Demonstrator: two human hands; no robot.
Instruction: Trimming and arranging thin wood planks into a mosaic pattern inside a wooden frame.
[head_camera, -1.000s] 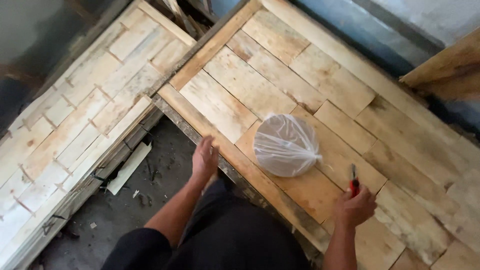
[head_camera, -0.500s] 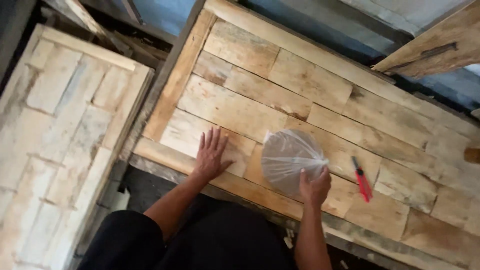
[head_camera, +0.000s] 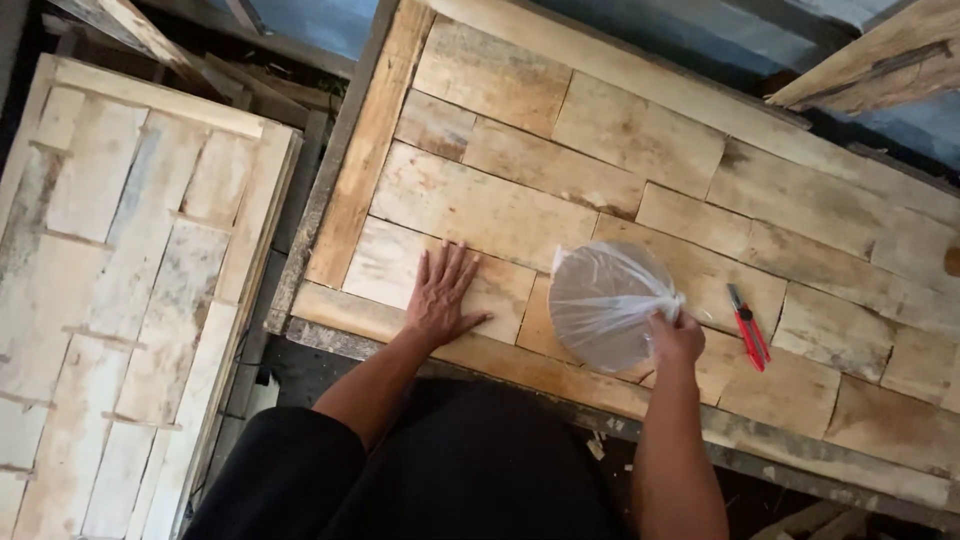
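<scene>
A clear plastic bag, round, crinkled and knotted, is seen lying on the patchwork wooden panel. Its gathered neck at three o'clock is clamped in the right hand; the bulk extends toward nine o'clock. The left hand is pressed flat, fingers spread, on rough pale boards nearby. Red pliers are laid just beyond, at three o'clock
</scene>
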